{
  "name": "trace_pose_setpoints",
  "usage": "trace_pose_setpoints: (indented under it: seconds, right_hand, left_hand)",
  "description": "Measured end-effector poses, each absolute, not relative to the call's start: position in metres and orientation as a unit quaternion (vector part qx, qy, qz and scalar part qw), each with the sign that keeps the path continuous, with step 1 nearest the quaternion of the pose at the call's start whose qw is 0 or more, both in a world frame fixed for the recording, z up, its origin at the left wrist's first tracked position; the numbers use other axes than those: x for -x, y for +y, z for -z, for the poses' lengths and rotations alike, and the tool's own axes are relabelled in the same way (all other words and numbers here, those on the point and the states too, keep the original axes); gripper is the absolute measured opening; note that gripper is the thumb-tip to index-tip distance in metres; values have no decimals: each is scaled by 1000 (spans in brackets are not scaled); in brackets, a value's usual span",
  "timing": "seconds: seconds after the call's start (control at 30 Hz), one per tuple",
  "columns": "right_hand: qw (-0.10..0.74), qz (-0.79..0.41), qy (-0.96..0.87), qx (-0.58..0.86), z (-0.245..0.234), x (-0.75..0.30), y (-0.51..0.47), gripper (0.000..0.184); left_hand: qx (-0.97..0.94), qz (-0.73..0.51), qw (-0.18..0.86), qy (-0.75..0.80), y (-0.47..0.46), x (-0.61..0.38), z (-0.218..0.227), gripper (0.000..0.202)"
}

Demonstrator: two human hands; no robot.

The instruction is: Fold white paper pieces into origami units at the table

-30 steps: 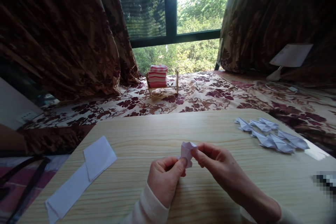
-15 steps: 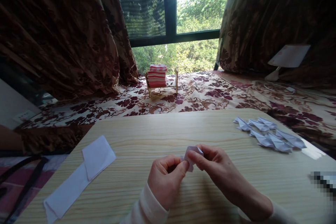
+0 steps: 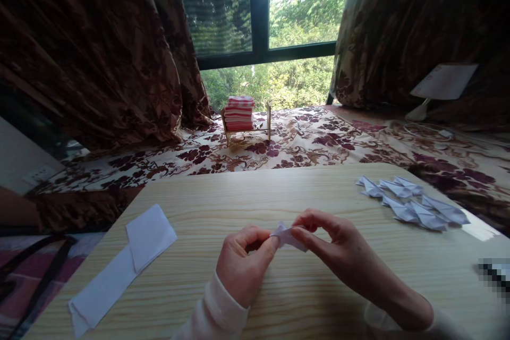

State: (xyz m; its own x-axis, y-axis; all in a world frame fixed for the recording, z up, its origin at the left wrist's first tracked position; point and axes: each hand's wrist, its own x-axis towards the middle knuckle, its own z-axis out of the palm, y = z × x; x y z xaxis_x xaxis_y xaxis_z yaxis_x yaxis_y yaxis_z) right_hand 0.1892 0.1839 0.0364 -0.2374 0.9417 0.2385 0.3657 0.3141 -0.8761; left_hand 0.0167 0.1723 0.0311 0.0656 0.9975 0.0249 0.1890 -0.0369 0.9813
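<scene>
A small folded piece of white paper (image 3: 286, 236) is held just above the light wooden table (image 3: 247, 191). My left hand (image 3: 243, 263) pinches its left end between thumb and fingers. My right hand (image 3: 334, 247) pinches its right side, fingers curled over the top. Both hands meet at the middle of the table near its front edge. Most of the paper is hidden between my fingertips.
Several folded white paper pieces (image 3: 414, 204) lie in a cluster at the table's right. Flat white paper strips (image 3: 123, 260) lie at the left. Beyond the table is a floral cloth with a small wooden rack holding striped cloths (image 3: 241, 117), a window, curtains, and a white lamp (image 3: 438, 87).
The paper piece, upright a second ago, has been lowered and flattened between my fingertips. My hands have shifted slightly and drawn a little apart along it.
</scene>
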Motion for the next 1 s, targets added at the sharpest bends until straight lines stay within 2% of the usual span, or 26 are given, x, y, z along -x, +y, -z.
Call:
trace_pose_setpoints:
  seconds: [0.1,0.5,0.73,1.0]
  right_hand:
    - [413,-362,-699,458,-36,-189,184,17]
    - [399,-372,-722,425,-37,-181,177,22]
    - [380,-374,-735,418,-44,-186,180,27]
    - [365,-369,-730,445,-37,-189,184,28]
  left_hand:
    - [-573,-450,466,502,172,-16,-32,18]
    - [-608,-455,391,519,165,-20,-34,23]
    - [-563,-440,477,512,168,-18,-40,26]
    - [-553,-437,476,526,171,-14,-30,26]
